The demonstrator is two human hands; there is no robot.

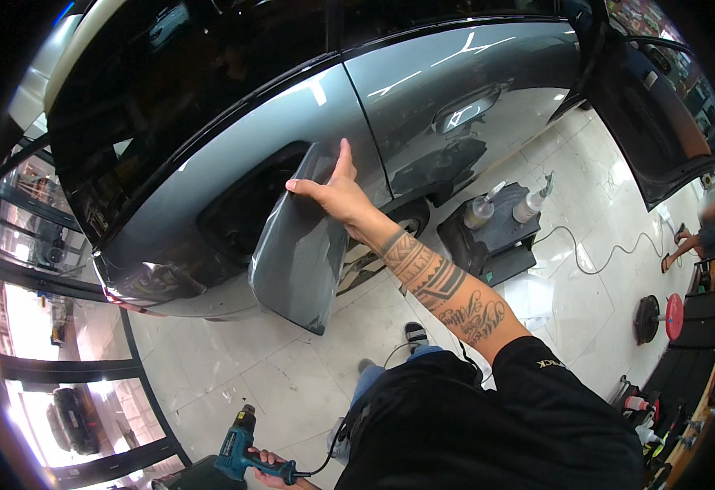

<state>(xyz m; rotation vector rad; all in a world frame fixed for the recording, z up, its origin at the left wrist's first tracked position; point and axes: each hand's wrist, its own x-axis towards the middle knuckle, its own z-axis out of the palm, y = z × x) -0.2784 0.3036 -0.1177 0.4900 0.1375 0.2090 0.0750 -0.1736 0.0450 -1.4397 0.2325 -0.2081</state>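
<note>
Several dark-framed glass panels [71,372] stand at the far left. Low in view, the left hand [269,469] has its fingers wrapped closed around the handle of a teal heat gun [235,449], its dark nozzle pointing up, a cord trailing right. Above, on the side of a grey car [325,118], a dark opening [247,196] sits beside its grey flap [299,261], which is swung outward over the tiled floor [235,384]. At the flap's upper part is the right hand [337,194], thumb and forefinger spread wide; the other fingers are hidden, so I cannot tell whether they grip it. Farther right, a black stand [476,245] bears two spray bottles [479,212], and a thin cable [590,268] curves over the floor. Beyond are an open car door [660,122], a red round disc [674,317] and another person's leg [705,238].
</note>
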